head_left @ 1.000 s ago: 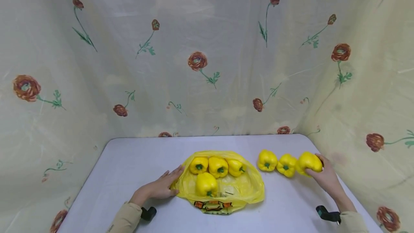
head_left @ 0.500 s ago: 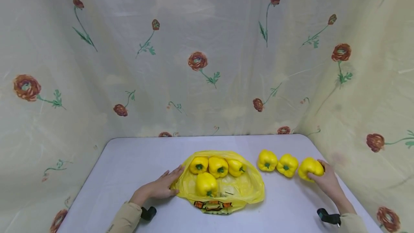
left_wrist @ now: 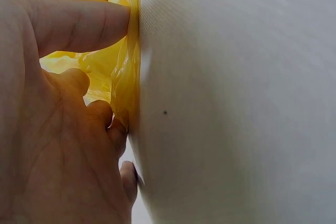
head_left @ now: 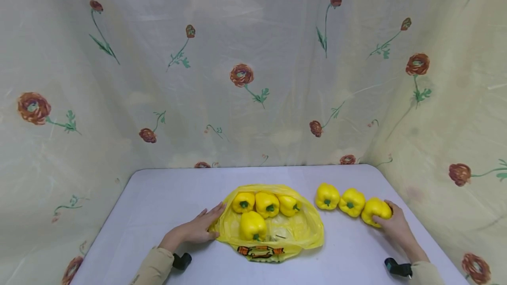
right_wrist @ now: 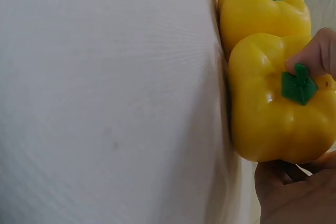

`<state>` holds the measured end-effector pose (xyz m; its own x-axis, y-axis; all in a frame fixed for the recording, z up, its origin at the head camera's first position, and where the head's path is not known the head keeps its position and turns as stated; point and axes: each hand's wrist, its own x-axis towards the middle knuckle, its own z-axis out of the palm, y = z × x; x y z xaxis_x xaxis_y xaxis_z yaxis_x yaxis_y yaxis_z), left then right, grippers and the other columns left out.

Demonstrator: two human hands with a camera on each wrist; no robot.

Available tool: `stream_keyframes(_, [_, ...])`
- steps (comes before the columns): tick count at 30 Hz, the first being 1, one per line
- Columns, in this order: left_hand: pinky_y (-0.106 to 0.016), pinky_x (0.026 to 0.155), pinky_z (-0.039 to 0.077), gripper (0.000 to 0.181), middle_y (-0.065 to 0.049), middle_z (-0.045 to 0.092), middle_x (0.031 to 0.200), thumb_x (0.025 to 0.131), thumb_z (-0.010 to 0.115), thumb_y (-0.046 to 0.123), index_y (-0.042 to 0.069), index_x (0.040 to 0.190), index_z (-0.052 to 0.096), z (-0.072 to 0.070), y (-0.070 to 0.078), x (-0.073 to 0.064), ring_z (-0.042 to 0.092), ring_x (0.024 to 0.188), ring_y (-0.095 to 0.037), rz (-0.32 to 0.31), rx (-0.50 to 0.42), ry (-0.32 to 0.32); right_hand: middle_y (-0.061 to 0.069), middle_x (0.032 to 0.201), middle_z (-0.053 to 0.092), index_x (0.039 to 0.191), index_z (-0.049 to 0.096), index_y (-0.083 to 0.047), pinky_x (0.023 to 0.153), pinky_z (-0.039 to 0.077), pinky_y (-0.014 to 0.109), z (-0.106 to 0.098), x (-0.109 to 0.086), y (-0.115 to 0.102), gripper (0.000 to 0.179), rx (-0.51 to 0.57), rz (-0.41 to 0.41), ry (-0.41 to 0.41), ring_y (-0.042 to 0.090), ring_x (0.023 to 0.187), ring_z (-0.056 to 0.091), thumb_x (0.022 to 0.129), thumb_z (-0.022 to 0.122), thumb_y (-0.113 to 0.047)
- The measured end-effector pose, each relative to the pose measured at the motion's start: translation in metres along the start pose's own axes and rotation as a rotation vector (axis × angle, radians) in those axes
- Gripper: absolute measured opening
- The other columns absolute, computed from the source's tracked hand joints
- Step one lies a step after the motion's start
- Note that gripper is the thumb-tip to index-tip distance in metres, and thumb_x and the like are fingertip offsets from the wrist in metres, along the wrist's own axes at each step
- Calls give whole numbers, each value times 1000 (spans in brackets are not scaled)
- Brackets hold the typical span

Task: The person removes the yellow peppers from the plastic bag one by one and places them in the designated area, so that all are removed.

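Note:
My right hand (head_left: 396, 223) grips a yellow bell pepper (head_left: 375, 211) at the table's right side. The right wrist view shows the thumb beside its green stem (right_wrist: 299, 85) and fingers at the opposite side. Two more yellow peppers, a middle one (head_left: 351, 202) and a far one (head_left: 327, 196), line up to its left. A yellow plastic bag (head_left: 313, 232) lies with its mouth spread at the table's centre. Inside are several yellow peppers, one (head_left: 253, 225) in front of the others. My left hand (head_left: 198, 228) rests at the bag's left edge, fingers extended, thumb touching the plastic.
A white-covered table (head_left: 166, 192) carries everything. Flower-printed curtains (head_left: 253, 113) hang behind it and along both sides. Orange and black print (head_left: 260, 251) marks the bag's front flap.
My right hand has lowered the pepper toward the near side, then shifted it left against the row's end. The left hand and the bag have stayed put.

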<state>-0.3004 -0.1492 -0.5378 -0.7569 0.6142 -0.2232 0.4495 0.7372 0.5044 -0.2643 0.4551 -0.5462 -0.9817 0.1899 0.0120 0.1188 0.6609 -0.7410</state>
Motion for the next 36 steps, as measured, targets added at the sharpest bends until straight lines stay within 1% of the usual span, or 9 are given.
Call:
stream_keyframes(5, [-52, 122, 5, 82, -5, 5, 164, 95, 51, 46, 16, 157, 6, 1, 0, 1, 9, 151, -25, -12, 8, -2, 43, 143, 20, 144, 6, 21, 108, 28, 65, 1, 2, 1, 85, -8, 33, -30, 52, 126, 30, 93, 58, -23])
stream_keyframes(11, [-52, 122, 5, 80, -4, 4, 164, 96, 52, 41, 16, 157, 7, -2, 1, 1, 9, 151, -24, -12, 7, 6, 42, 142, 23, 144, 7, 20, 103, 33, 61, 0, 6, 3, 85, -9, 25, -53, 49, 122, 35, 94, 56, -27])
stream_keyframes(17, [-51, 122, 5, 81, -3, 5, 164, 95, 52, 41, 15, 157, 7, 0, 1, 1, 9, 151, -23, -19, 19, 9, 42, 142, 22, 144, 5, 20, 104, 32, 62, 0, 5, 3, 86, -2, 35, -61, 49, 122, 34, 94, 56, -27])
stream_keyframes(22, [-52, 122, 6, 81, -5, 5, 164, 95, 52, 42, 14, 156, 7, 0, 1, 1, 10, 151, -25, -16, 19, 10, 43, 146, 13, 145, -2, 18, 110, 24, 65, -1, 4, 1, 91, 6, 69, -82, 52, 129, 26, 95, 55, -31])
stream_keyframes(25, [-52, 122, 6, 81, -5, 5, 164, 95, 52, 42, 15, 156, 7, 0, 1, 1, 9, 151, -25, -18, 24, 10, 43, 149, 6, 146, -9, 15, 112, 20, 67, -1, 4, -1, 99, 17, 104, -98, 53, 133, 20, 94, 56, -40])
stream_keyframes(29, [-51, 122, 6, 81, -4, 5, 164, 95, 52, 43, 15, 157, 7, -1, 1, 1, 9, 151, -24, -13, 16, 12, 42, 149, 5, 147, -13, 12, 111, 23, 66, -1, 4, -5, 113, 24, 148, -113, 52, 133, 21, 90, 57, -55])
stream_keyframes(32, [-52, 122, 6, 82, -4, 5, 164, 95, 52, 44, 15, 157, 7, 0, 1, 2, 9, 151, -24, -12, 11, 10, 42, 150, 1, 146, -17, 10, 112, 22, 66, -1, 4, -6, 118, 20, 178, -124, 53, 134, 19, 88, 57, -60])
stream_keyframes(36, [-51, 122, 6, 82, -3, 5, 164, 94, 52, 45, 16, 157, 7, 1, -1, 3, 9, 151, -23, -22, 12, 6, 41, 150, -14, 144, -26, 8, 113, 13, 67, 0, 4, -4, 121, 24, 199, -133, 57, 139, 4, 88, 57, -61])
